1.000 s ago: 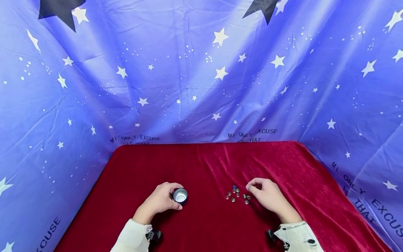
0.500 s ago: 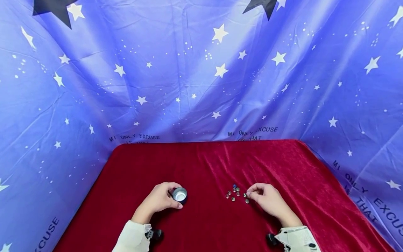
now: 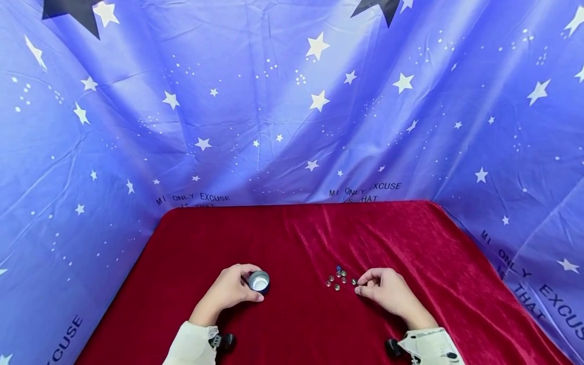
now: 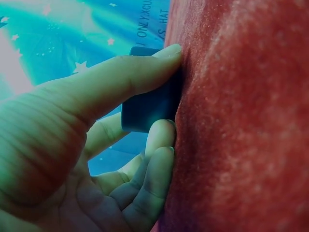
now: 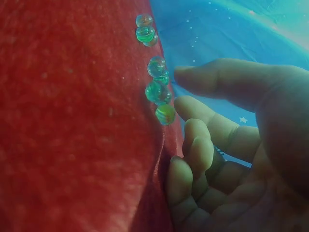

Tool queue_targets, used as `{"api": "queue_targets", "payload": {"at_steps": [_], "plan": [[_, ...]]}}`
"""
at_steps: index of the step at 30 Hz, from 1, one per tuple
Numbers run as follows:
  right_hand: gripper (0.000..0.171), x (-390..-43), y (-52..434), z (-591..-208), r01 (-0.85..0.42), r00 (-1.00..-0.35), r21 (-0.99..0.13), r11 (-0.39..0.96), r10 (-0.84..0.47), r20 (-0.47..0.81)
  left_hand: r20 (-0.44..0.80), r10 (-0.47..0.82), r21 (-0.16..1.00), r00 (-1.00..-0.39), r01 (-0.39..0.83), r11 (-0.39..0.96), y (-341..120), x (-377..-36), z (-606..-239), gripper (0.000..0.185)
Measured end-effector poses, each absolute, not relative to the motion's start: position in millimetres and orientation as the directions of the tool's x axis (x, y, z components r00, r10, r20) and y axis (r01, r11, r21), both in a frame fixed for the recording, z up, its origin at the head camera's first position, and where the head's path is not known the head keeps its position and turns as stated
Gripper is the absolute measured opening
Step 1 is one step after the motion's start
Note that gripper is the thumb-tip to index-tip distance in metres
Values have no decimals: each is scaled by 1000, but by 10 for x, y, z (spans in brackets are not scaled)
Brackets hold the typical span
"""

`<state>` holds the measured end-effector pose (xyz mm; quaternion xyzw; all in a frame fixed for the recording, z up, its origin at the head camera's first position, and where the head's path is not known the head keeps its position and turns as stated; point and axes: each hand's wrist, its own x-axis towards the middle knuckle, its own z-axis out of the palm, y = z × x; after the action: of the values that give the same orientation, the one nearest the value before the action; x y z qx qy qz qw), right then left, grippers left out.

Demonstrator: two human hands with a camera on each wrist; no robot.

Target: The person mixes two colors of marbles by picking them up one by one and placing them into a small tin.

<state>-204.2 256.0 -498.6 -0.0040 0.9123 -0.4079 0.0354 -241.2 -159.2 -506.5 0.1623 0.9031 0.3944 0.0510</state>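
My left hand [image 3: 229, 288] grips a small dark round pot [image 3: 259, 282], its silvery inside facing up, between thumb and fingers. In the left wrist view the pot's dark side [image 4: 149, 108] shows behind the thumb, close to the red cloth. My right hand [image 3: 387, 288] is beside a loose group of glass marbles [image 3: 344, 280], with a blue marble [image 3: 338, 267] at the far side. Seen from the right wrist, thumb and forefinger stand apart, with nothing visible between them. A yellow-green marble [image 5: 165, 114] lies close to the forefinger's tip.
A red velvet cloth [image 3: 292, 324] covers the table, with folds on the right. Behind and at both sides hangs a blue star-printed curtain [image 3: 255, 116]. Black wrist devices [image 3: 225, 342] are fixed beneath the white sleeves [image 3: 191, 344].
My right hand has lowered slightly towards the near marbles, its thumb and forefinger parting. Two marbles once visible by its fingertips are out of sight in the head view. The left hand stays put.
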Motion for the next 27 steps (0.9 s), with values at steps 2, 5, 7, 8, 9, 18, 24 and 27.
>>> {"api": "queue_targets", "payload": {"at_steps": [2, 5, 7, 8, 9, 18, 24, 27], "plan": [[19, -2037, 2560, -4993, 27, -997, -740, 672, -31, -64, 35, 330, 733, -943, 249, 634, -1590, -2406, -5066, 53], [21, -2032, 2555, -4995, 25, -997, -736, 677, -35, -66, 35, 328, 737, -944, 246, 630, -1589, -2401, -5066, 53], [22, -2030, 2547, -4994, 29, -997, -738, 674, -37, -73, 35, 328, 741, -944, 244, 626, -1590, -2398, -5062, 53], [22, -2029, 2543, -4993, 32, -996, -742, 670, -37, -77, 33, 329, 741, -944, 244, 625, -1591, -2396, -5059, 53], [22, -2028, 2539, -4993, 35, -996, -743, 669, -39, -81, 32, 331, 743, -943, 244, 624, -1593, -2393, -5056, 53], [14, -2041, 2551, -5022, 38, -996, -709, 704, -31, -85, 29, 356, 781, -934, 243, 575, -1575, -2365, -5020, 52], [11, -2054, 2569, -5050, 5, -997, -697, 717, -49, -58, 34, 372, 780, -928, 257, 570, -1527, -2355, -5018, 52], [11, -2062, 2571, -5061, -3, -998, -694, 720, -48, -45, 28, 375, 782, -927, 254, 569, -1517, -2351, -5027, 52]]}}
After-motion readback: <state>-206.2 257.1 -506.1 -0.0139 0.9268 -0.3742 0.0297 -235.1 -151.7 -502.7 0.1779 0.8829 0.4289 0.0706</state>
